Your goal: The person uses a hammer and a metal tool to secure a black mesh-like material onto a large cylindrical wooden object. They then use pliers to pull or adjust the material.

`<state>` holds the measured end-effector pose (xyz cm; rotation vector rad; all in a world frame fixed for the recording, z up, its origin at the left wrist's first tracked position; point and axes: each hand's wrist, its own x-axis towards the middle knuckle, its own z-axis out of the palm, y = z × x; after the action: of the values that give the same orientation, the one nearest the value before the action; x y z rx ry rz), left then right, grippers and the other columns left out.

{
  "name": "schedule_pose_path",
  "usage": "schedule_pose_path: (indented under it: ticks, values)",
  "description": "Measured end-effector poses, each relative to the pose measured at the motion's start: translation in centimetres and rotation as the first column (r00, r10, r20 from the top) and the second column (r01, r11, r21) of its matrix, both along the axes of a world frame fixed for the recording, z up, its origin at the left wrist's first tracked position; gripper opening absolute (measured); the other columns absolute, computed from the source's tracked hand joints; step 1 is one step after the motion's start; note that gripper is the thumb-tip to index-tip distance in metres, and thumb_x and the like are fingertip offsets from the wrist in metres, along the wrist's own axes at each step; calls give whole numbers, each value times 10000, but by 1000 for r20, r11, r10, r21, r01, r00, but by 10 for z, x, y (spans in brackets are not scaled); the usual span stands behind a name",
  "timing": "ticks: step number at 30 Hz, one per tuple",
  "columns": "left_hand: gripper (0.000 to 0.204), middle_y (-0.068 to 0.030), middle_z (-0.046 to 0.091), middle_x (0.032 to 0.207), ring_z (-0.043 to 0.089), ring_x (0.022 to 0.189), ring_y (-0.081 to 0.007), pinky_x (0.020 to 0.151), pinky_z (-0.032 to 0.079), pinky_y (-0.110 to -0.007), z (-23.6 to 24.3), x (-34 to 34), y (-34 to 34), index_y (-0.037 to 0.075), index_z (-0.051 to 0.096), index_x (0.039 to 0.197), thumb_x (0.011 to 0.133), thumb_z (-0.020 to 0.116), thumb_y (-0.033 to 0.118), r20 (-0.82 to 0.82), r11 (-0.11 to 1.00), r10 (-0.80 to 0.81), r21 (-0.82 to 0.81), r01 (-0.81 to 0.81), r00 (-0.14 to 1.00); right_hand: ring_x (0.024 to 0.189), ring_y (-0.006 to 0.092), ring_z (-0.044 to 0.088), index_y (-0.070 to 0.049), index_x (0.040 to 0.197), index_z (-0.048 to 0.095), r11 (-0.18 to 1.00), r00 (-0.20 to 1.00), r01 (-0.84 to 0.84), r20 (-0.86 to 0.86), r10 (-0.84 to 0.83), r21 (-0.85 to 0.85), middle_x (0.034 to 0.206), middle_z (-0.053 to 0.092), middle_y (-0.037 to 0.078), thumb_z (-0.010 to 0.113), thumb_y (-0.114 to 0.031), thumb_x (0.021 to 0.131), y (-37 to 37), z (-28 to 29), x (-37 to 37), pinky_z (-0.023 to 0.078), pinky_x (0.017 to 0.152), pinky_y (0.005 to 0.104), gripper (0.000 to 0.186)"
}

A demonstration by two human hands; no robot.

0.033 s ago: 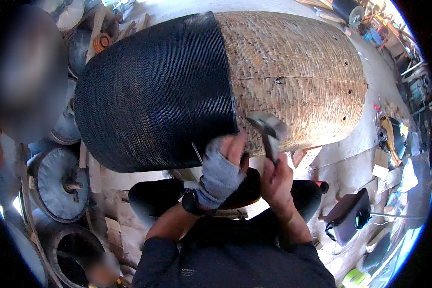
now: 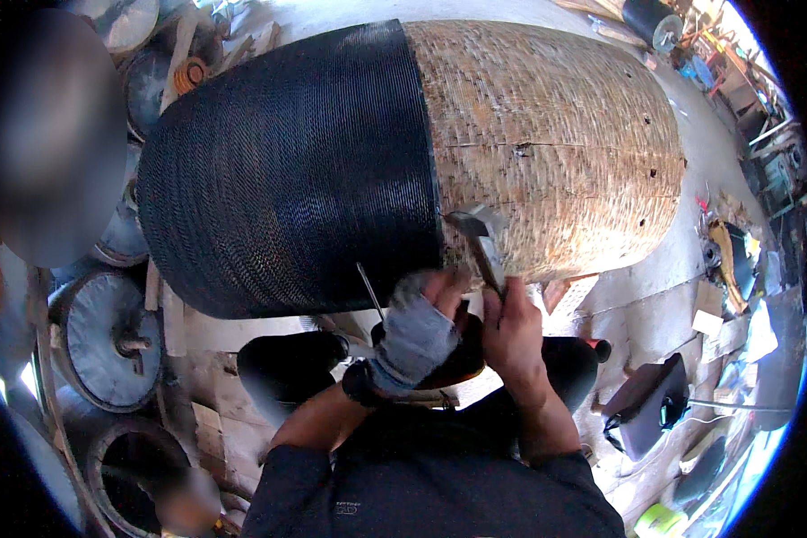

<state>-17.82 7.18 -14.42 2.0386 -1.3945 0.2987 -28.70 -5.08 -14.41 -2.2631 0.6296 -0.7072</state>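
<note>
A large wooden cylinder [image 2: 556, 117] lies across the view, its left half covered in tight rows of black toothed wire [image 2: 287, 170]. My right hand [image 2: 515, 334] is wrapped round the handle of a hammer [image 2: 481, 235], whose head is over the bare wood just right of the wire's edge. In a grey fingerless glove, my left hand [image 2: 417, 327] has its fingers bent together below that edge; what they hold, if anything, is hidden. A thin metal rod [image 2: 368, 289] sticks up beside the glove, and I cannot tell whether the palm grips it.
Grey round drum ends with shafts [image 2: 112, 341] stand along the left. A dark open ring [image 2: 139, 471] is at the lower left. On the right floor lie a dark bag [image 2: 647, 408] and scattered scraps. My knees are under the cylinder's near side.
The hammer head has shifted slightly left. My left hand's fingers have dropped a little toward me.
</note>
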Motion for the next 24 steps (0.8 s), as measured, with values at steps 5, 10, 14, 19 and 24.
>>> schedule_pose_path:
  ticks: [5,10,14,19,24]
  values:
    - [244,-135,651,988,622,921,-319,748,503,-457,-101,-55,25,49,672,1036,879,586,215,33,954,-112,281,99,993,659,462,627,-13,1011,528,999,963,-22,270,11,37,743,627,231,609,-165,942,9,-11,-6,504,569,501,186]
    - [192,-118,630,803,630,797,-293,589,514,-408,-129,-70,20,56,695,832,881,577,199,58,908,-147,404,111,987,668,381,550,12,981,534,998,997,48,-52,-51,-42,763,560,212,505,-110,961,10,-1,8,465,644,448,127]
    - [130,-135,585,732,615,679,-302,536,505,-447,-141,-73,18,40,652,834,825,604,160,54,938,-118,332,94,992,581,258,517,19,1010,503,1000,979,-14,204,11,12,740,561,145,488,-133,983,16,-13,-6,458,603,353,156]
    - [209,-128,635,814,631,796,-287,568,519,-398,-109,-74,17,30,688,862,908,562,190,93,912,-13,410,-27,996,659,314,508,12,1013,494,999,982,39,187,-32,-36,699,544,130,480,-146,983,16,-15,8,355,837,460,161]
    - [205,-126,656,824,630,803,-294,669,502,-449,-84,-64,26,32,694,878,903,572,194,-25,963,-72,259,76,997,669,312,507,5,972,484,975,987,24,151,-59,222,718,533,152,460,-161,985,25,-22,-5,362,887,500,168]
